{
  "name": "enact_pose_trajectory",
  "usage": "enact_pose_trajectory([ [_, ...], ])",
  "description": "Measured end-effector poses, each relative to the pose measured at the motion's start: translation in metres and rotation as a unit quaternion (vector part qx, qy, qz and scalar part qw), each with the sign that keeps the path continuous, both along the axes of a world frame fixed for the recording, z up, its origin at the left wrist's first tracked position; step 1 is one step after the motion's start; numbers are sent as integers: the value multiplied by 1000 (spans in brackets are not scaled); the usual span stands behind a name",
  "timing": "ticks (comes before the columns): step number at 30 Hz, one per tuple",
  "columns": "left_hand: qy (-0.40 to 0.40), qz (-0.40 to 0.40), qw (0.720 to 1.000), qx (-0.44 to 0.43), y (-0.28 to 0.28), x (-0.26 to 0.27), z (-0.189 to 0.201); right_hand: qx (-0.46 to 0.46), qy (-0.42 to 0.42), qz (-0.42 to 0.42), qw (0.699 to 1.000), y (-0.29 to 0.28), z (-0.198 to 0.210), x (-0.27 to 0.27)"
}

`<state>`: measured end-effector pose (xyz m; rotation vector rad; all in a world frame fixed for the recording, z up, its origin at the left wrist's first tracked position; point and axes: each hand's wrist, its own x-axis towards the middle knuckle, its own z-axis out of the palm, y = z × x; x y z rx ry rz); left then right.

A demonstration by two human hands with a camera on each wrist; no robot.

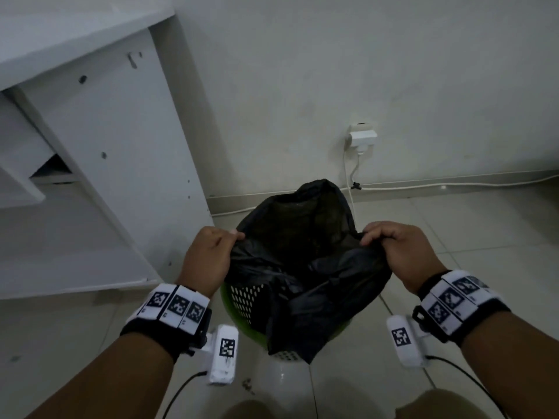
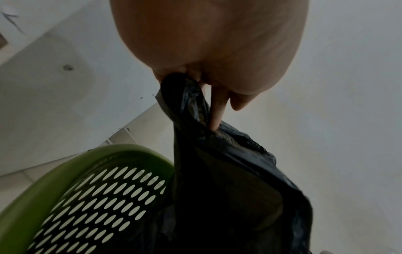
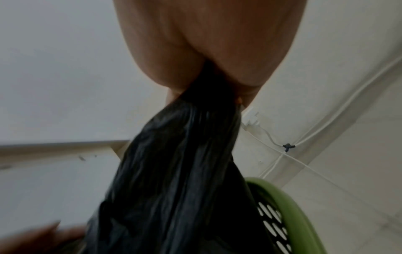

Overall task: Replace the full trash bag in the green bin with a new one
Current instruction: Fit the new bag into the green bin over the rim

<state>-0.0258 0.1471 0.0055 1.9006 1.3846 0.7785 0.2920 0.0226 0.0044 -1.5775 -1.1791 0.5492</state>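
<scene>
A black trash bag [image 1: 305,267] hangs with its mouth spread wide above a green perforated bin [image 1: 242,300] on the floor; its lower part drops into the bin. My left hand [image 1: 211,255] pinches the bag's left edge [image 2: 187,110]. My right hand [image 1: 393,249] grips the right edge, bunched in its fist [image 3: 195,137]. The bin's green rim [image 2: 71,165] shows in the left wrist view and again in the right wrist view, where the rim [image 3: 298,218] sits at the lower right. The far side of the bag's mouth stands up toward the wall.
A white cabinet [image 1: 99,164] stands close on the left. A wall socket with a plug [image 1: 361,136] and white cables [image 1: 453,185] run along the skirting behind the bin. Small crumbs [image 1: 248,384] lie on the tiled floor near my knees.
</scene>
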Motion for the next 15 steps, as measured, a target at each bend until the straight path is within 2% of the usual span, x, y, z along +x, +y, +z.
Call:
enact_pose_trajectory([
  [2,23,-7,1000,-18,24,4,-8,-30,-72,-6,997,19,-5,8],
  [6,131,-17,990,-40,56,17,-16,-78,-207,-24,975,59,-12,20],
  [8,150,-18,988,-43,70,22,-17,-82,-191,-35,978,77,-8,21],
  [10,154,-23,987,-38,85,23,-19,-101,-137,-47,984,94,-8,24],
  [13,142,-16,987,-73,107,27,-24,-142,-48,-54,987,115,-10,26],
  [15,151,-19,984,-92,119,31,-29,-200,-61,-36,977,126,-14,28],
])
